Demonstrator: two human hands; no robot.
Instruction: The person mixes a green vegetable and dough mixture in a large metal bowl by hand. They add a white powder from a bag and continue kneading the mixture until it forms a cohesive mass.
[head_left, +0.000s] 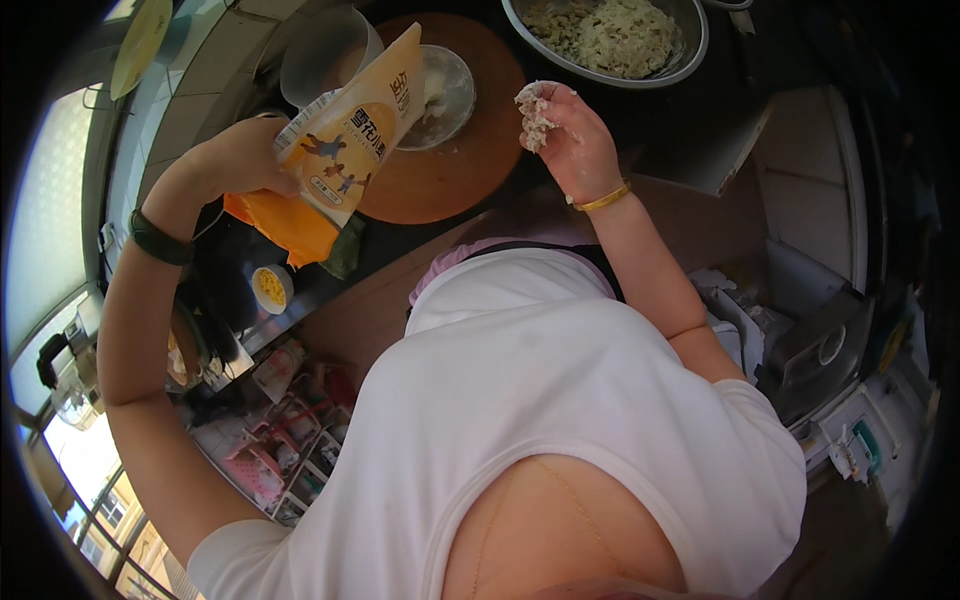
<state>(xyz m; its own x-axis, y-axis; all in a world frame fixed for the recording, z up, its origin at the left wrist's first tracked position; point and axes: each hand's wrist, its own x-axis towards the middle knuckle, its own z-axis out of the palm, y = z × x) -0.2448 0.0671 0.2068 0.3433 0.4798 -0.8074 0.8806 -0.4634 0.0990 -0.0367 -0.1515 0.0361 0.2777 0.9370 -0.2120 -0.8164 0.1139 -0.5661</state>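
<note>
My left hand (255, 159) grips a yellow and orange flour bag (352, 142), tilted with its narrow upper end over a clear bowl (450, 127). White flour or dough shows in that bowl, which sits on a round wooden board (450, 184). To the right, my right hand (576, 142) is raised with curled fingers, sticky dough clinging to the fingertips. It holds no separate object that I can see. The bag hides part of the bowl.
A translucent container (330, 60) stands behind the bag. Beyond my right hand is a metal bowl (701, 45) of shredded filling. A small bowl of yellow bits (259, 289) sits at the left on the dark counter. An angled panel (709, 154) lies right of my right wrist.
</note>
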